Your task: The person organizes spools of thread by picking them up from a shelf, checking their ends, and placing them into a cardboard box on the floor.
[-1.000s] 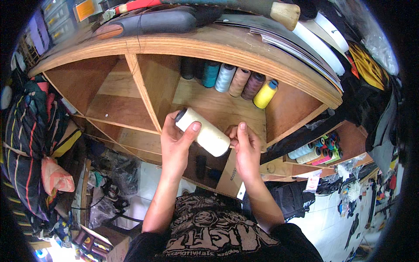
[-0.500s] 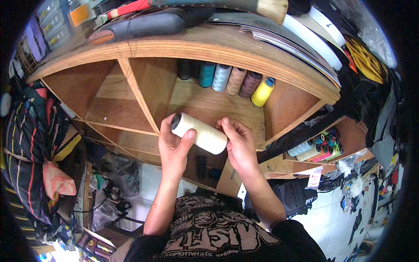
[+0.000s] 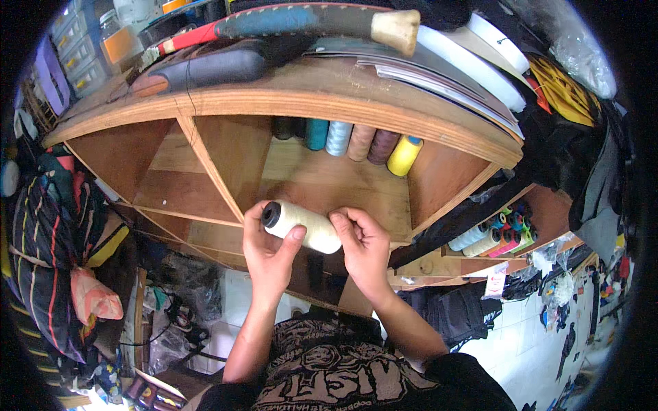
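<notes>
A cream spool of thread [image 3: 306, 226] with a black core end lies tilted in front of the wooden shelf. My left hand [image 3: 269, 250] is closed round its left end, with the thumb across the front of the winding. At the opposite end is my right hand [image 3: 364, 246], its fingers curled and thumb against forefinger, right beside the spool's edge. Whether a thread end is pinched there is too fine to see. Behind, several upright spools stand in the compartment, among them a teal spool [image 3: 317, 135], a light blue spool [image 3: 338, 139] and a yellow spool [image 3: 405, 156].
The wooden shelf [image 3: 288, 103] has divided compartments; a long-handled tool [image 3: 295, 22] and stacked sheets [image 3: 439, 85] lie on top. More coloured spools [image 3: 493, 236] sit in a lower compartment at right. A striped dark cloth bundle [image 3: 51, 246] hangs at left.
Both hands and the spool have shifted slightly left and down in view. My right hand has come closer to the spool's end. The shelf's contents appear lower as the view tilted.
</notes>
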